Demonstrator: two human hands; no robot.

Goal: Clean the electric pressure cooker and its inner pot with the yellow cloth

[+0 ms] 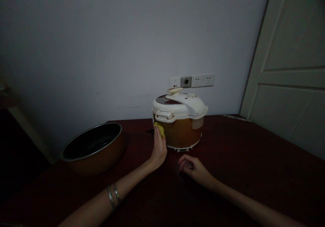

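Dark red worktop, dim room, bare pale wall behind. Cooker at worktop rear, lid closed, below socket strip. Left hand: fingers closed on yellow pad, pad pressed against cooker side. Right hand: on worktop before cooker, fingers half curled, empty. Inner pot well left. Door at right.
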